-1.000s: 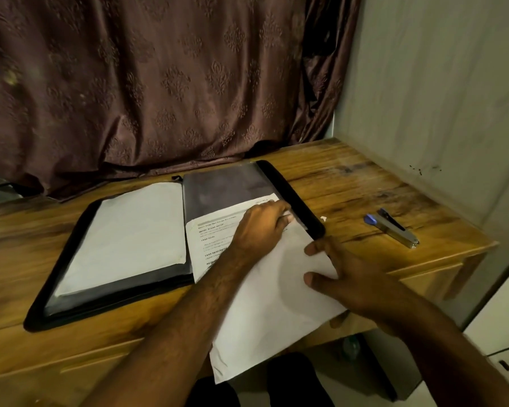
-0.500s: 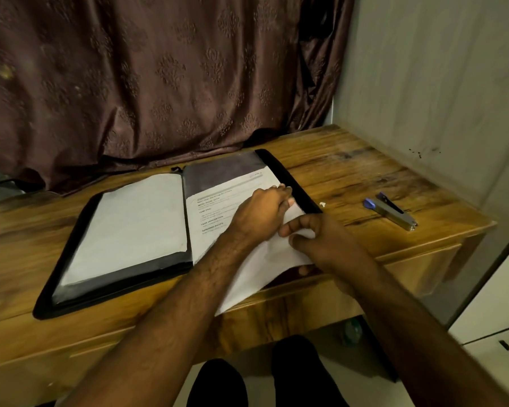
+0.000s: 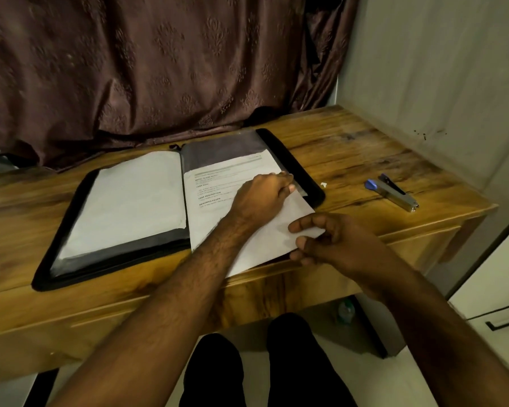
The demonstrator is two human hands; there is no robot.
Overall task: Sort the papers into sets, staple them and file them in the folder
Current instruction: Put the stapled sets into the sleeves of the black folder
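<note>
A black zip folder (image 3: 294, 168) lies open on the wooden desk (image 3: 350, 148). White sheets (image 3: 130, 201) fill its left half. A printed paper set (image 3: 218, 186) lies slanted in the right half, its lower corner past the folder's rim. My left hand (image 3: 262, 198) rests on this set near the right rim, fingers curled at the paper's edge. My right hand (image 3: 329, 239) pinches the set's lower right corner, thumb on top and fingers beneath. A silver stapler (image 3: 394, 192) with a blue end lies on the desk to the right.
A brown patterned curtain (image 3: 159, 69) hangs behind the desk. A grey wall (image 3: 438, 69) stands to the right. A small white scrap (image 3: 323, 185) lies beside the folder. My dark-trousered legs (image 3: 247, 371) show below the desk's front edge.
The paper set has slid up and further into the folder's right half. My right hand moved from the sheet's right edge to its lower right corner. My left hand stayed on the paper.
</note>
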